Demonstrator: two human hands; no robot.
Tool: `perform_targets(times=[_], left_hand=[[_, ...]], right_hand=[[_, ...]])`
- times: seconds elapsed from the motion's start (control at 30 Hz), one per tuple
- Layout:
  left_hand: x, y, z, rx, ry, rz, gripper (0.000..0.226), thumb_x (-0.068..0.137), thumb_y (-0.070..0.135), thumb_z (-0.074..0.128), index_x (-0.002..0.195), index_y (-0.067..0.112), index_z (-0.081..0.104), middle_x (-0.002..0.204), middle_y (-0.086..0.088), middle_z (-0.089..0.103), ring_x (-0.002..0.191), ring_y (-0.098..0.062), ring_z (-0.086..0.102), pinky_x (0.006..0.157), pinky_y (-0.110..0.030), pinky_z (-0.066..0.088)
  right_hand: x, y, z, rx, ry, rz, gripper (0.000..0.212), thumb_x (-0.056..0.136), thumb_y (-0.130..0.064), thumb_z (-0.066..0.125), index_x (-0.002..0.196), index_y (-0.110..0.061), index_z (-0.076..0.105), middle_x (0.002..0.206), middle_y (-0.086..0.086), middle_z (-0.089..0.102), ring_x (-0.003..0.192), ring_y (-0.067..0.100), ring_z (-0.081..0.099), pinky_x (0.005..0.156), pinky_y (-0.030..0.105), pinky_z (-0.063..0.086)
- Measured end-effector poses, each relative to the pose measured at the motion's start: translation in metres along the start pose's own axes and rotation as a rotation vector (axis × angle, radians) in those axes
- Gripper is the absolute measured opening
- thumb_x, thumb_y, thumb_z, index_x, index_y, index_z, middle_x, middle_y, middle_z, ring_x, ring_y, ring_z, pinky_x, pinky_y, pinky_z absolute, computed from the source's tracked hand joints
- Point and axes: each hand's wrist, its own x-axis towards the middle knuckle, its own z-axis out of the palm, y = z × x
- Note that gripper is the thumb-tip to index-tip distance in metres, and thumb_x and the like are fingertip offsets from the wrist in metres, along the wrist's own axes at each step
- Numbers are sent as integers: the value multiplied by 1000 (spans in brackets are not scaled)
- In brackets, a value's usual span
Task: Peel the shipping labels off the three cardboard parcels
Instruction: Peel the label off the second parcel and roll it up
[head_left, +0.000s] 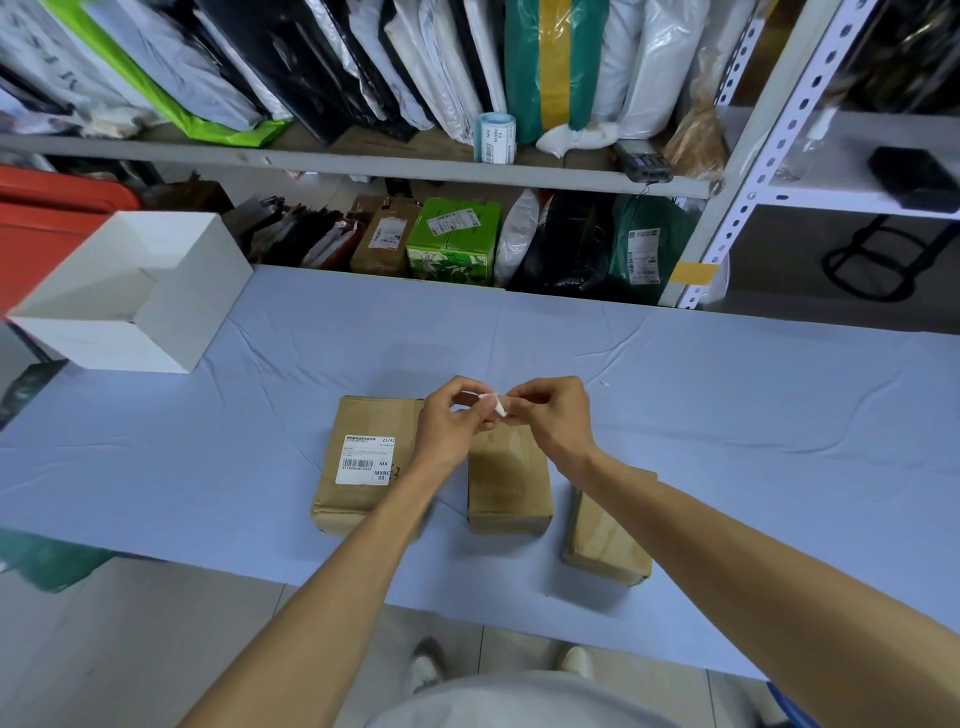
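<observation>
both hands are up close together above the far end of the middle parcel (506, 478), the left hand (452, 426) and right hand (550, 421) each pinching a crumpled bit of white label (496, 404) between fingertips. the middle parcel's top shows bare brown paper. the left parcel (337, 499) has its shipping label (366, 460) stuck flat on top. the right parcel (605, 540) lies partly under the right forearm, no label showing on what i can see. all three sit on the blue cloth table (753, 415), with a white open box (140, 291) at the far left corner.
</observation>
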Motion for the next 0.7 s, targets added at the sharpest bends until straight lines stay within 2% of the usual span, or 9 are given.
perform_targets(times=[0.13,0.2,0.33,0.43,0.53,0.6,0.7], left_hand=[[2,-3,1,13,38,-12,14,88,8,67,93,-4,63,77,-8,63,64,-15,64,67,-28,61],[4,-6,2,77,59,-32,13,86,15,70,87,3,64,76,-3,65,66,-15,63,65,-28,59],[10,-11,-2,211,133,-29,16,82,18,74,73,15,61,74,2,66,72,-15,60,74,-35,51],[10,-11,-1,224,166,-32,17,81,21,76,74,14,62,85,-5,68,78,-20,65,79,-33,53],[9,-9,0,96,168,-46,16,82,13,74,80,1,64,82,-11,66,78,-27,69,72,-30,60],[8,-8,1,22,150,-36,13,84,7,71,82,-4,64,78,-11,65,78,-25,68,69,-26,60],[8,-7,-1,-40,113,-26,7,88,2,64,82,-1,65,78,-9,66,79,-20,68,73,-26,59]], right_hand=[[-1,-1,4,-9,-71,4,10,80,-3,68,74,2,74,70,15,73,69,24,74,78,45,60],[-2,0,4,-6,-100,21,12,81,-5,66,75,1,74,72,15,74,73,24,74,83,48,58],[-5,1,9,59,-155,106,18,75,-11,66,85,-1,77,84,15,75,86,24,74,92,45,55],[-7,2,10,19,-109,58,9,80,-9,72,83,-1,77,80,14,75,81,23,74,90,48,55],[-7,-1,8,51,-69,42,10,80,-5,73,81,4,74,77,19,73,75,26,74,84,49,58],[-6,-5,8,55,-64,29,11,78,-6,75,80,5,72,76,19,73,73,27,74,80,48,59],[-3,-8,10,11,-39,18,10,76,-7,77,81,0,72,75,17,73,71,28,73,77,46,60]])
